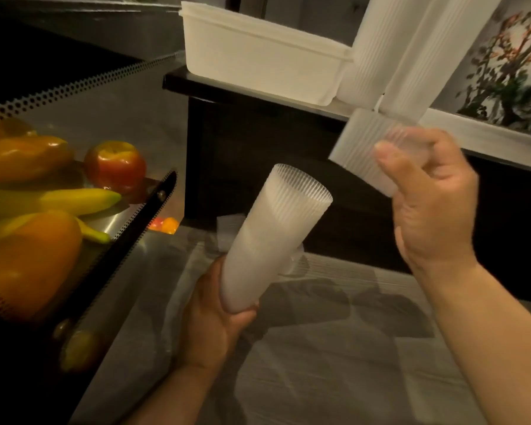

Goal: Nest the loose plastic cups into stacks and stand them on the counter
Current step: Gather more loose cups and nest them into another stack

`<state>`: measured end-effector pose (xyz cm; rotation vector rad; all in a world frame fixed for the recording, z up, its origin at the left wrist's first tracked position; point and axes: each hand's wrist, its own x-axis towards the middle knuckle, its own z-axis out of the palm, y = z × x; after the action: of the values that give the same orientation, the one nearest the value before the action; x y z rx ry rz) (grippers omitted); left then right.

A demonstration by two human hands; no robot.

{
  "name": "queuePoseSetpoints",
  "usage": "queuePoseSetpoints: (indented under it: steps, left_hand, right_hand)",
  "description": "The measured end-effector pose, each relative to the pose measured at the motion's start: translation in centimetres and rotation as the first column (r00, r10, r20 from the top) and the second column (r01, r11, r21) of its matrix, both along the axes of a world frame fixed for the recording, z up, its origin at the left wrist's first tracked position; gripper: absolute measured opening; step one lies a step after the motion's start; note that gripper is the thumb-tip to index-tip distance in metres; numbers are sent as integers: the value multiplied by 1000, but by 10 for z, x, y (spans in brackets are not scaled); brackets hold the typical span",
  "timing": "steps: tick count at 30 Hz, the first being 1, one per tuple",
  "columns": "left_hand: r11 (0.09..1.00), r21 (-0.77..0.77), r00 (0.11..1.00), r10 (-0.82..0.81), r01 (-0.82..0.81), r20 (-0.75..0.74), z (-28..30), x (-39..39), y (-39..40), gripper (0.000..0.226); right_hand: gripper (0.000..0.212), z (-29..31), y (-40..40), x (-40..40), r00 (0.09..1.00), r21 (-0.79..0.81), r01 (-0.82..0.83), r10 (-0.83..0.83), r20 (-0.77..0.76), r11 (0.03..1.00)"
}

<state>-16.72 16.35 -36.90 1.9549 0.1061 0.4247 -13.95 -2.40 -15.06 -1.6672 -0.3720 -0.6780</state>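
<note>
Left hand (218,320) wraps the narrow bottom end of a nested stack of ribbed cups (273,234), fingers curled round it, open mouth tilted up and to the right. Right hand (432,204) holds a single loose cup (374,148) up and to the right of that mouth, thumb on the near wall; the other fingers are hidden behind it. The cup is blurred, so I cannot tell which end leads. Its long axis looks roughly in line with the stack's, running lower left to upper right, the two well apart. Nesting likely needs the cup's base brought down-left into the mouth. Two tall finished stacks (411,47) stand on the dark counter (258,90) beside a white tub (258,56). Fruit (114,167) lies on a tray at left.
</note>
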Motion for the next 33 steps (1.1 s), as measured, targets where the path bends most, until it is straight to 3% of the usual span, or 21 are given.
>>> queuePoseSetpoints:
  steps: [4,8,13,15,19,21,23,25,26,27,29,30,31,33]
  left_hand:
    - [999,-44,1000,-1,0,-8,1,0,1,96]
    - [1000,-19,1000,-6,5,-28,0,-1,1,98]
    - [1000,3,1000,3,-3,-4,1,-1,0,94]
    - [1000,16,1000,-2,2,-1,1,-2,0,93]
    - [999,-18,1000,31,-31,-1,3,-2,0,94]
    - [999,-27,999,40,-40,-8,3,-3,0,96]
    - [999,-47,999,23,-24,-23,2,-4,1,99]
    - [997,-79,999,14,-18,-45,1,-5,1,103]
    - [996,-83,999,19,-23,-48,1,-5,1,104]
    - [996,-81,999,23,-27,-48,1,-5,1,104]
    - [998,-56,999,25,-27,-42,2,-5,0,103]
    - [999,-32,999,27,-28,-36,2,-5,-1,102]
    - [999,-9,999,34,-34,-34,2,-5,-2,102]
    - [998,24,998,50,-50,-33,1,-4,-2,102]
  right_hand:
    - [21,-3,28,2,995,-239,-65,46,-87,969]
    - [31,-3,33,12,994,-383,-61,22,-105,922]
    - [23,2,23,22,987,-537,-78,-11,-161,840]
    - [26,-2,20,21,987,-610,-71,-35,-160,789]
    - [53,-8,25,16,940,-752,-310,69,-335,582]
    - [56,-9,27,16,923,-687,-360,135,-359,631]
    - [57,-18,23,23,946,-463,-290,175,-274,838]
    - [49,-42,18,35,981,-260,0,-50,-188,966]
    - [45,-58,17,41,955,-273,150,-211,-209,950]
    - [46,-77,16,47,897,-393,203,-332,-293,897]
    - [68,-121,19,56,718,-682,-86,-429,-548,726]
    - [79,-143,23,59,638,-719,-247,-449,-625,649]
    - [84,-160,27,59,605,-728,-322,-460,-650,605]
    - [75,-182,31,63,676,-746,-258,-437,-593,613]
